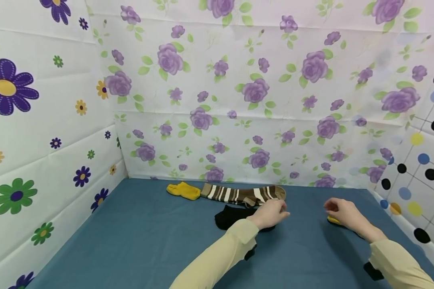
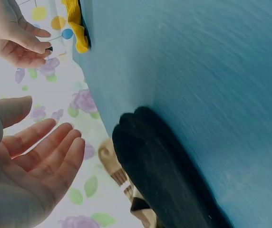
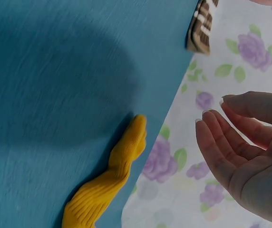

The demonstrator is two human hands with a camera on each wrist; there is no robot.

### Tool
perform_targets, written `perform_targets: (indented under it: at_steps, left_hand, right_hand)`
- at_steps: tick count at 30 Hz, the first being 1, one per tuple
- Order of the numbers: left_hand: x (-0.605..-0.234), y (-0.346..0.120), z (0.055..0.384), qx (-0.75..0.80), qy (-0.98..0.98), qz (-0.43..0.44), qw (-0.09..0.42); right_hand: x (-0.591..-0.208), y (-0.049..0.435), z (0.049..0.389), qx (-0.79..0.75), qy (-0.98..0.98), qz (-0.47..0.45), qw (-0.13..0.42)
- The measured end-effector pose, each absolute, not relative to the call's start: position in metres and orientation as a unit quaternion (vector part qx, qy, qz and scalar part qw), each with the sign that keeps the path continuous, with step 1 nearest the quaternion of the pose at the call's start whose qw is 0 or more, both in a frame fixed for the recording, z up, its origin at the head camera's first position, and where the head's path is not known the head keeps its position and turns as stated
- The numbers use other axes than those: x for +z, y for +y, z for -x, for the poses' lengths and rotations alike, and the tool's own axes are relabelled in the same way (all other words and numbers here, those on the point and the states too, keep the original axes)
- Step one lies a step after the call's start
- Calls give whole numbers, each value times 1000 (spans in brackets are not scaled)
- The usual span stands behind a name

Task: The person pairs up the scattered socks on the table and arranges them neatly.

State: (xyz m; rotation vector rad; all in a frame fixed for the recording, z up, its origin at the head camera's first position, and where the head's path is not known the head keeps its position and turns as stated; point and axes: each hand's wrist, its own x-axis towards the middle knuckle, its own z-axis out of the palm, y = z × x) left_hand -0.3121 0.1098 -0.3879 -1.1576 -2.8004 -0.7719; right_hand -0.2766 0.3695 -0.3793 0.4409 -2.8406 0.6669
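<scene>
My left hand [image 1: 269, 214] hovers over a black sock [image 1: 229, 216], its fingers loosely bent with nothing in them. In the left wrist view, a gap shows between that hand and the black sock. Behind it lies a brown-and-white striped sock [image 1: 231, 194], close to the back wall. To its left is a small bunched yellow sock [image 1: 183, 190]. Farther right, my right hand [image 1: 345, 214] hangs with loosely bent fingers and holds nothing. Below it lies another yellow sock [image 3: 107, 185], mostly hidden by the hand in the head view but plain in the right wrist view.
A blue cloth [image 1: 130, 241] covers the table. A purple-flowered sheet [image 1: 202, 100] stands along the back, with patterned sheets at both sides. Dark pieces show beside the left sleeve [image 1: 217, 253] and the right sleeve [image 1: 398, 261].
</scene>
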Motion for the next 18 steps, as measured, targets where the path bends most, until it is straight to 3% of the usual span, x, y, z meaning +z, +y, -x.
perform_targets:
  at_steps: [9, 18]
  left_hand:
    - [-390, 135, 309, -233, -900, 369, 17]
    - [-394, 163, 301, -223, -902, 368, -24]
  right_hand:
    - [-378, 395, 271, 229, -964, -105, 78]
    - [-380, 420, 268, 210, -974, -61, 64]
